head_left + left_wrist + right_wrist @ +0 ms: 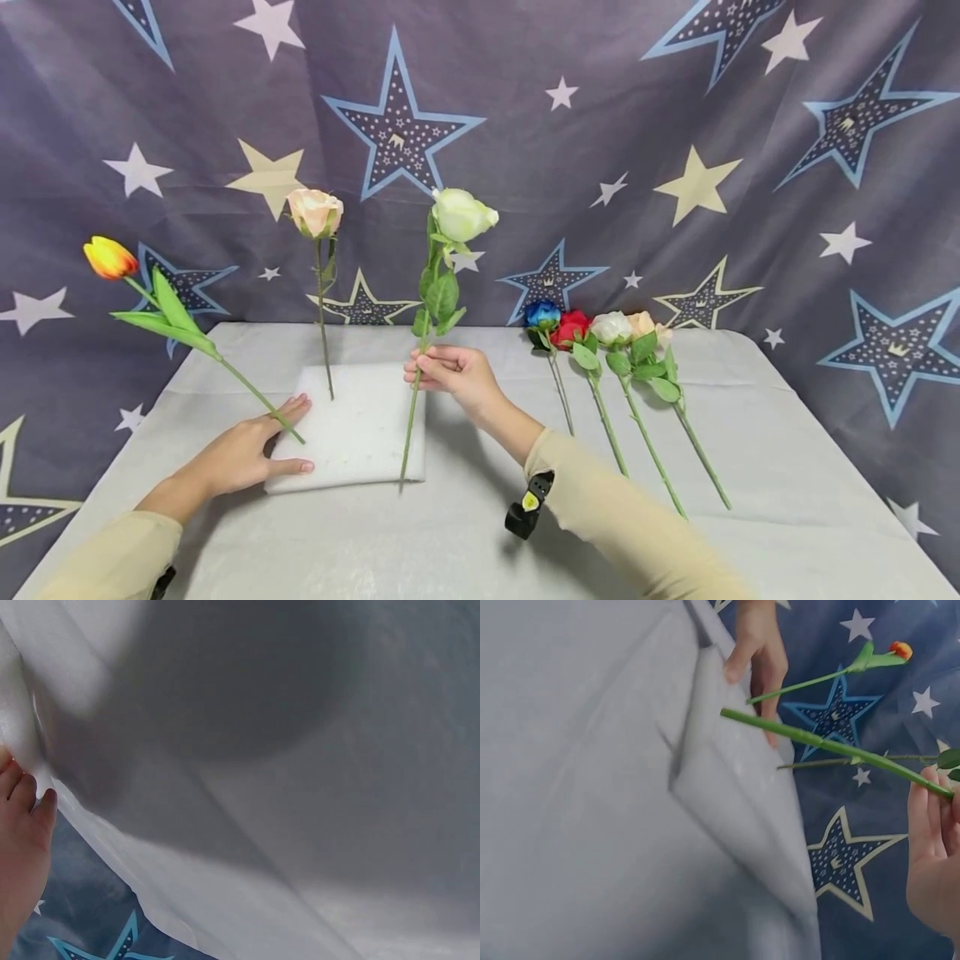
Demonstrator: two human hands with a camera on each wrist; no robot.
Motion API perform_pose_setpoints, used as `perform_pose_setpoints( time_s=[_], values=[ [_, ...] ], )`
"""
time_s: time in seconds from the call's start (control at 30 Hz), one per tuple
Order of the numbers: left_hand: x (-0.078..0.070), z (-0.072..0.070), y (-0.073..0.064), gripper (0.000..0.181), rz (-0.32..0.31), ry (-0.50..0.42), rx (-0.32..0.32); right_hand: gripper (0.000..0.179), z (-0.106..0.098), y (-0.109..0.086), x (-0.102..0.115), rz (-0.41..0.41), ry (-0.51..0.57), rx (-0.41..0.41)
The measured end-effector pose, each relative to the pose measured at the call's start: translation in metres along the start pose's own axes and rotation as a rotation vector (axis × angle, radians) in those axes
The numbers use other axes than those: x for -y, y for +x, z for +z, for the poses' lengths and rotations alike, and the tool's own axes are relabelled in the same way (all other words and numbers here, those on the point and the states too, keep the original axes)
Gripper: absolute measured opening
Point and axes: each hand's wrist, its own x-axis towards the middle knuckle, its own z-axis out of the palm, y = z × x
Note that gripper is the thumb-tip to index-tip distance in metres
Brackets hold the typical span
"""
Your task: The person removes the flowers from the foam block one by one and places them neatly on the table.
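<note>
My right hand [453, 375] pinches the stem of a pale greenish-white rose [463, 215], held upright over the right part of a white foam block [360, 433]. In the right wrist view the lower end of that rose stem [817, 742] hangs free, apart from the foam. My left hand [243, 454] rests on the block's left edge, thumb and fingers spread. A peach rose [315, 212] stands upright in the foam toward the back. An orange-yellow tulip [111, 258] is stuck in the left part, leaning left, its stem crossing before my left fingers.
On the right of the white-covered table [480, 533] lie several loose flowers: a blue rose [542, 315], a red rose [572, 327], a white rose [611, 327] and a peach-coloured one [641, 325]. Behind the table hangs a star-patterned cloth [600, 133].
</note>
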Motion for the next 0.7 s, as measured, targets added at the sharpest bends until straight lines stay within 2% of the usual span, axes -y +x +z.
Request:
perform_pose_setpoints(
  time_s=[0.1, 0.4, 0.7],
  values=[
    [0.0, -0.001, 0.0, 0.096, -0.002, -0.002, 0.0, 0.031, -0.008, -0.002, -0.001, 0.051, -0.05, 0.017],
    [-0.001, -0.002, -0.001, 0.096, 0.018, -0.009, -0.01, 0.034, -0.039, -0.017, -0.009, 0.19, -0.145, 0.167],
    [0.0, -0.003, -0.002, 0.095, 0.024, -0.012, -0.016, 0.038, -0.073, -0.029, -0.022, 0.286, -0.186, 0.176]
  ],
)
